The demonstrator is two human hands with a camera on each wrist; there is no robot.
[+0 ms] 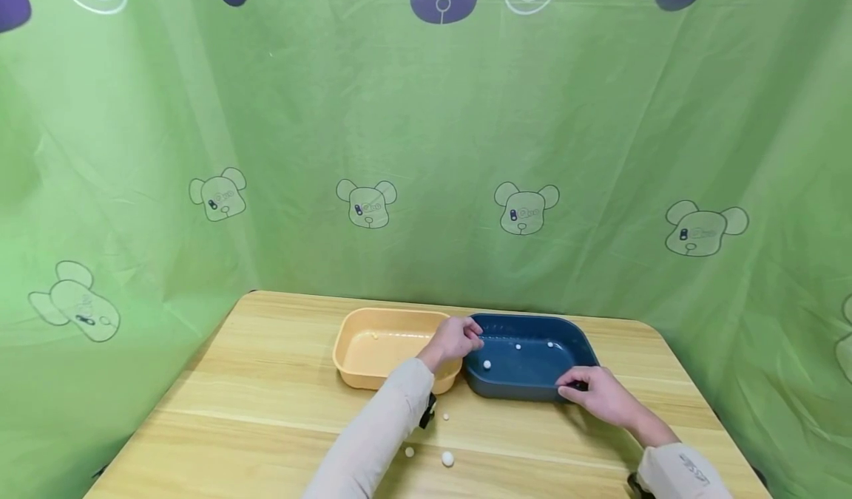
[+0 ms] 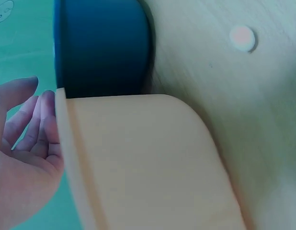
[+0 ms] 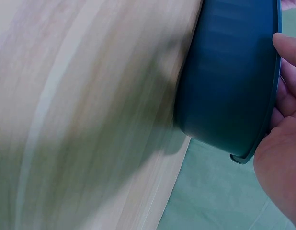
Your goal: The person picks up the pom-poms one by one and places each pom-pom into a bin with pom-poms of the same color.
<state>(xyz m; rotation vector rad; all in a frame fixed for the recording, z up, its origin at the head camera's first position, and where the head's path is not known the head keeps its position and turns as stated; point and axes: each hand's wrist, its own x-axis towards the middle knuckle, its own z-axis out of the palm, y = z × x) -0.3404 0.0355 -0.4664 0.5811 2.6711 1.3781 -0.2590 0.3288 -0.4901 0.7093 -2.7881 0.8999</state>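
Observation:
In the head view my left hand [image 1: 454, 338] hovers over the spot where a yellow plastic basin [image 1: 362, 379] meets a dark blue basin [image 1: 495, 390]. Its fingers are loosely bent, and the left wrist view shows a gap beside the thumb and nothing held. At the blue basin's near right corner, my right hand [image 1: 600, 395] grips the rim, with the thumb [image 3: 288, 50] on the edge and the other fingers behind the wall. Inside the blue basin lie a larger white ball [image 1: 487, 364] and two smaller white balls, one [image 1: 518, 347] near the middle, another [image 1: 550, 344] farther right.
On the wooden table [image 1: 266, 403], nearer me, lie a large white ball [image 1: 447, 458], a medium one [image 1: 409, 452] and a tiny one [image 1: 446, 416]. A small pale speck [image 1: 375, 335] shows in the yellow basin. Green printed curtain [image 1: 426, 137] surrounds the table.

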